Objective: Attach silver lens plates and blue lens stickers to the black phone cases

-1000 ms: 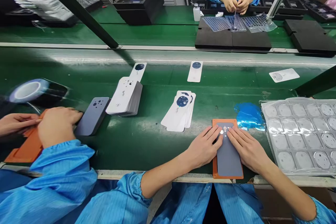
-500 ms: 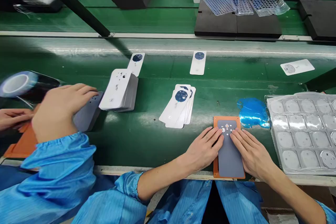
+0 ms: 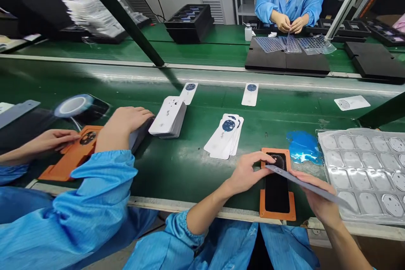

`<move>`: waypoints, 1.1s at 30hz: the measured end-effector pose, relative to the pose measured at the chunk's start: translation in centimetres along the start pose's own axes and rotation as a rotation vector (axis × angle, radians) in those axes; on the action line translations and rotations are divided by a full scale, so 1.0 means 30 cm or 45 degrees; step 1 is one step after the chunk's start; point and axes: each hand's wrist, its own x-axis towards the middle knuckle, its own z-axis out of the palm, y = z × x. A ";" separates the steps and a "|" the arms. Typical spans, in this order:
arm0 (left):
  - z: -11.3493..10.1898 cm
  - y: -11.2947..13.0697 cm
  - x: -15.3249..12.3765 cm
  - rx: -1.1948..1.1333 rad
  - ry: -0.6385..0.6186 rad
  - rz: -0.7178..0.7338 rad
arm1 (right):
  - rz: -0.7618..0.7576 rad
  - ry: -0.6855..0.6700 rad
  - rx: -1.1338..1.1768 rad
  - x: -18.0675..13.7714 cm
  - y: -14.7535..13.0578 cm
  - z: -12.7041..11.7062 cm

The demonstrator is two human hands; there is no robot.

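Observation:
A thin grey phone back cover [image 3: 311, 185] is raised and tilted above an orange fixture [image 3: 262, 206]. My right hand [image 3: 321, 202] grips it from the right side. At its left end, my left hand [image 3: 247, 173] pinches the edge between thumb and forefinger. In the fixture's recess a black surface [image 3: 276, 194] shows, with a dark round area at the top partly behind my fingers. To the left of the fixture lie a few fanned white cards [image 3: 221, 138] with dark blue circles. A crumpled blue film [image 3: 303, 147] lies to its right.
A clear tray [image 3: 354, 168] with round white pieces sits at right. A white card stack [image 3: 167, 116] stands left of middle. A neighbour's hand [image 3: 123, 124] reaches by another orange fixture [image 3: 68, 154] and a tape roll [image 3: 74, 105]. Opposite, a person [image 3: 289, 2] works behind black trays [image 3: 284, 61].
The grey back cover has been lifted from the fixture and tilted to the right, uncovering the black surface. My view has tipped up, showing more of the opposite bench.

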 end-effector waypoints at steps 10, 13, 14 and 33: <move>0.131 0.139 -0.007 0.104 0.240 0.519 | 0.556 0.265 0.936 -0.024 0.076 0.006; 0.140 0.133 -0.009 0.153 0.272 0.551 | 0.518 0.251 0.909 -0.018 0.076 0.010; 0.140 0.128 -0.008 0.153 0.281 0.527 | 0.485 0.253 0.873 -0.010 0.073 0.014; -0.066 -0.056 0.325 0.494 0.008 -0.423 | 0.408 0.413 0.412 0.610 0.000 -0.104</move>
